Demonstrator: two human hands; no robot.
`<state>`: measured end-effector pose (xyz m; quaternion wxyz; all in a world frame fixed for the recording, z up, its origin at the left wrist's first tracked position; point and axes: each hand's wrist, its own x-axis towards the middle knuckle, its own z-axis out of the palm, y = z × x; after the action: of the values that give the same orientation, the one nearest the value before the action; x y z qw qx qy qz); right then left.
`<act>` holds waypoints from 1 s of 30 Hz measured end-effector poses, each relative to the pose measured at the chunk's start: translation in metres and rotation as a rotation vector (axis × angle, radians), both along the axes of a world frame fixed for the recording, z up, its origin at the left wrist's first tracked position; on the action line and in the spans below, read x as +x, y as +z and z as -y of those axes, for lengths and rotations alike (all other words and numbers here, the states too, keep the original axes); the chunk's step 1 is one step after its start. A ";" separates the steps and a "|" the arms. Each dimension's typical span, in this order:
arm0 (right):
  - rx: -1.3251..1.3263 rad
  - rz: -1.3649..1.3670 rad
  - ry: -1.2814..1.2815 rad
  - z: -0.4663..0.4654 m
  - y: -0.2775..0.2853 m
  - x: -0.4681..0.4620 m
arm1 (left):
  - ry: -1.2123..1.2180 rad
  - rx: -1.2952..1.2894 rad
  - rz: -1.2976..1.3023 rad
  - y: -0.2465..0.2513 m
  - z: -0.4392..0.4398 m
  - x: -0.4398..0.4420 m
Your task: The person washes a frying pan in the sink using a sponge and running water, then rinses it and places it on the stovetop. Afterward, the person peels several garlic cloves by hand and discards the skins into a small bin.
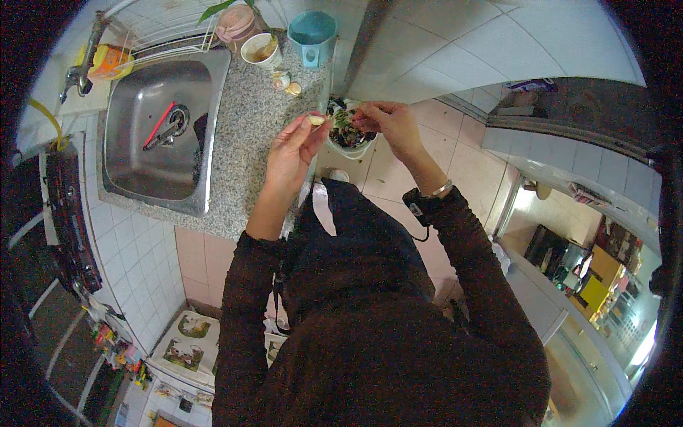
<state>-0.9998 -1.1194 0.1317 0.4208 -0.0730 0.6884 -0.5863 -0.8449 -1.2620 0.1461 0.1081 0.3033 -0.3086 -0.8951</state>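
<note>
My left hand pinches a small pale clove, which looks like peeled garlic, between thumb and fingers at the counter's edge. To its right, over a white waste bin, is my right hand. Its thumb and fingertips come close together, but whether they hold a scrap is too small to tell. Dark and green scraps fill the bin, which stands on the floor. Beyond my left hand, a garlic bulb or part of one and a loose piece lie on the speckled stone counter.
At the counter's back stand a white cup with brownish contents and a blue plastic jug. On the left, a steel sink holds a red-edged tool by the drain. A tiled wall rises behind the bin.
</note>
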 end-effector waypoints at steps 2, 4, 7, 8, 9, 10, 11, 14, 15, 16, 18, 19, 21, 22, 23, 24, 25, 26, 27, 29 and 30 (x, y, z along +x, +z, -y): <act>0.125 -0.157 0.054 -0.003 -0.008 -0.008 | -0.033 0.009 -0.007 0.001 -0.001 -0.001; 0.277 -0.374 0.123 -0.004 -0.012 -0.011 | -0.061 -0.017 -0.008 0.001 -0.001 -0.003; 0.293 -0.794 0.147 -0.003 -0.007 -0.005 | -0.121 -0.189 0.042 -0.001 -0.003 -0.005; 0.200 -0.780 0.151 -0.001 -0.003 -0.002 | -0.156 -0.301 0.074 -0.002 -0.003 -0.005; 0.161 -0.720 0.176 0.000 0.002 0.002 | -0.190 -0.414 0.105 -0.002 -0.003 -0.006; 0.123 -0.660 0.201 0.002 0.008 0.005 | -0.178 -0.533 0.112 -0.002 -0.004 -0.006; 0.128 -0.567 0.262 0.004 0.014 0.009 | -0.165 -0.651 0.118 -0.002 -0.004 -0.007; 0.102 -0.391 0.370 0.009 0.030 0.014 | -0.148 -1.087 0.163 0.001 -0.004 -0.008; 0.063 -0.402 0.362 0.011 0.034 0.015 | -0.143 -1.247 0.182 0.003 -0.004 -0.009; 0.006 -0.395 0.366 0.012 0.036 0.015 | -0.150 -1.346 0.153 0.004 -0.003 -0.010; 0.014 -0.458 0.403 0.013 0.037 0.016 | -0.157 -1.532 0.102 0.007 -0.002 -0.011; 0.035 -0.474 0.419 0.014 0.036 0.016 | -0.151 -1.555 0.085 0.008 -0.002 -0.011; -0.058 -0.481 0.423 0.014 0.032 0.017 | -0.132 -1.579 0.067 0.009 -0.002 -0.010; -0.111 -0.470 0.427 0.014 0.030 0.018 | -0.131 -1.582 0.071 0.009 -0.002 -0.010; -0.067 -0.519 0.431 0.014 0.028 0.019 | -0.130 -1.586 0.075 0.009 -0.001 -0.009; -0.043 -0.557 0.445 0.014 0.026 0.020 | -0.134 -1.583 0.085 0.009 -0.001 -0.009; -0.036 -0.590 0.447 0.014 0.025 0.022 | -0.134 -1.565 0.072 0.008 0.000 -0.008; -0.040 -0.607 0.439 0.015 0.025 0.023 | -0.141 -1.541 0.067 0.008 0.001 -0.007; -0.061 -0.622 0.415 0.016 0.025 0.024 | -0.145 -1.516 0.061 0.008 0.002 -0.007; -0.104 -0.506 0.352 0.017 0.027 0.025 | -0.128 -1.490 0.043 0.008 0.002 -0.005; -0.127 -0.379 0.312 0.017 0.029 0.025 | -0.127 -1.463 0.041 0.008 0.001 -0.005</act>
<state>-0.9750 -1.1363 0.1606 0.3641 -0.3133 0.6972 -0.5321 -0.8495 -1.2629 0.1543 0.2251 0.1520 -0.8459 -0.4590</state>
